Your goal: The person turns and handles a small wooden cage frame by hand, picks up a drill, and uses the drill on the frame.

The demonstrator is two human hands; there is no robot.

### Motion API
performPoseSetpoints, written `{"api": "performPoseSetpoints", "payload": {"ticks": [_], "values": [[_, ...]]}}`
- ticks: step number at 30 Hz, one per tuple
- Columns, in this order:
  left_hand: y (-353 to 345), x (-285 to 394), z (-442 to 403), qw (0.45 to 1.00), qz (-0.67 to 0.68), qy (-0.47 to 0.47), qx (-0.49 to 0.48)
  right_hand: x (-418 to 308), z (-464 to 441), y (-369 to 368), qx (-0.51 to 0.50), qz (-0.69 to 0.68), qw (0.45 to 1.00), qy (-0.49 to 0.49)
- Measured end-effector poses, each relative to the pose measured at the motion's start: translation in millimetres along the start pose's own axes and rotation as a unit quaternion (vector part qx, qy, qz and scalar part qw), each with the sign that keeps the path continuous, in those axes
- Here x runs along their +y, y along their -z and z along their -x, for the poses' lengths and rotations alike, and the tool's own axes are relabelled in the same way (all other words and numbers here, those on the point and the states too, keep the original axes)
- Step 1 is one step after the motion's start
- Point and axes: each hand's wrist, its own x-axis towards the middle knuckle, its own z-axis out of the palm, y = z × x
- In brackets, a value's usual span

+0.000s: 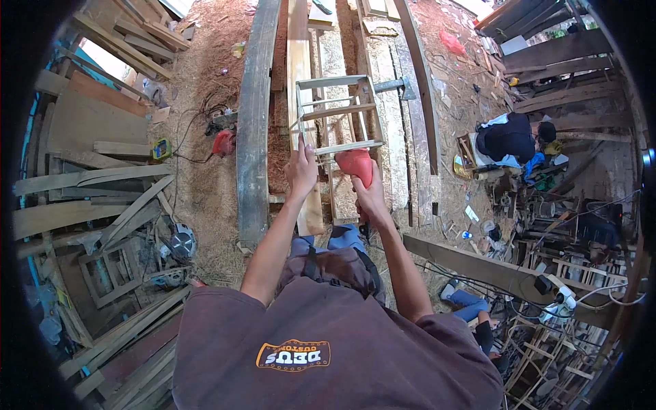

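Observation:
A small wooden frame with several crossbars lies on the long timber bench in front of me. My left hand is at the frame's near left corner, its index finger along the side rail and the other fingers closed about the wood. In my right hand is a red power sander, its body up against the near rail of the frame. The sander's underside is hidden. Beyond the frame's right side rests a tool with a broad metal head, perhaps a hatchet.
Thick planks form the bench, with sawdust around it. On the left floor lie a circular saw, another red tool with cords, and stacked boards. One person crouches at right; another person's leg shows lower right.

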Motion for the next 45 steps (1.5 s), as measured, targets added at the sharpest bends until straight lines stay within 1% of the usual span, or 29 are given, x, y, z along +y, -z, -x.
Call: {"api": "performPoseSetpoints", "payload": {"ticks": [5, 8, 9, 11, 13, 14, 16, 19, 22, 24, 26, 27, 29, 32, 35, 38, 43, 45], "values": [[4.2, 2.6, 0.0, 1.000, 0.027, -0.004, -0.011, 1.7, 0.7, -3.5, 0.017, 0.028, 0.999, -0.010], [0.3, -3.8, -1.8, 1.000, -0.011, -0.012, -0.011, 19.2, -6.1, -8.0, 0.031, 0.053, 0.998, 0.019], [2.6, -1.9, -1.8, 1.000, -0.017, -0.012, -0.014, 20.5, -7.7, -9.3, 0.035, 0.050, 0.997, 0.035], [6.7, 1.4, -0.4, 0.999, -0.027, -0.011, -0.023, 24.6, -8.5, -8.5, 0.031, 0.031, 0.999, 0.032], [8.0, 2.0, -0.2, 0.999, -0.024, -0.008, -0.027, 12.4, -3.9, -6.1, 0.014, -0.002, 1.000, -0.004], [8.8, 2.5, -0.5, 0.999, -0.023, -0.008, -0.028, 9.5, -2.7, -6.1, 0.015, -0.006, 1.000, 0.000], [7.1, 1.9, -1.1, 0.999, -0.010, -0.006, -0.030, 3.8, 0.0, -6.3, 0.018, -0.014, 1.000, 0.009], [5.6, 3.6, 0.6, 0.999, 0.045, -0.001, -0.019, -7.3, 5.2, -6.3, 0.015, -0.013, 0.999, -0.035], [-0.9, 4.3, 1.0, 0.997, 0.078, -0.010, 0.005, -4.5, 7.4, -7.9, 0.023, -0.030, 0.999, -0.039], [-5.3, 4.7, 3.4, 0.997, 0.072, -0.003, 0.018, 29.8, -6.8, -9.3, 0.039, -0.003, 0.999, 0.031], [-7.5, 6.6, 4.6, 0.998, 0.050, 0.018, 0.023, 42.0, -14.3, -11.9, 0.061, 0.022, 0.993, 0.094], [-14.0, -0.3, 2.2, 0.998, 0.052, 0.014, 0.029, 43.0, -13.4, -12.6, 0.076, 0.035, 0.989, 0.120], [-31.3, -16.7, -3.4, 0.998, 0.057, 0.005, 0.039, 37.4, -8.4, -12.3, 0.081, 0.034, 0.988, 0.130], [-21.9, -3.5, 2.1, 0.997, 0.058, 0.022, 0.042, 23.2, 0.9, -7.9, 0.067, 0.012, 0.993, 0.100], [-11.6, 6.3, 5.6, 0.998, 0.054, 0.028, 0.028, 33.7, -2.6, -3.9, 0.069, 0.016, 0.992, 0.100], [-2.2, 15.0, 8.7, 0.997, 0.066, 0.035, 0.018, 31.4, 0.7, 0.2, 0.057, -0.002, 0.996, 0.071], [-8.8, 5.2, 3.9, 0.998, 0.055, 0.015, 0.033, -1.6, 19.1, 8.2, 0.034, -0.065, 0.997, 0.030], [-9.4, 4.6, 4.4, 0.998, 0.048, 0.020, 0.032, -16.3, 26.8, 21.4, 0.012, -0.074, 0.997, -0.003]]}}
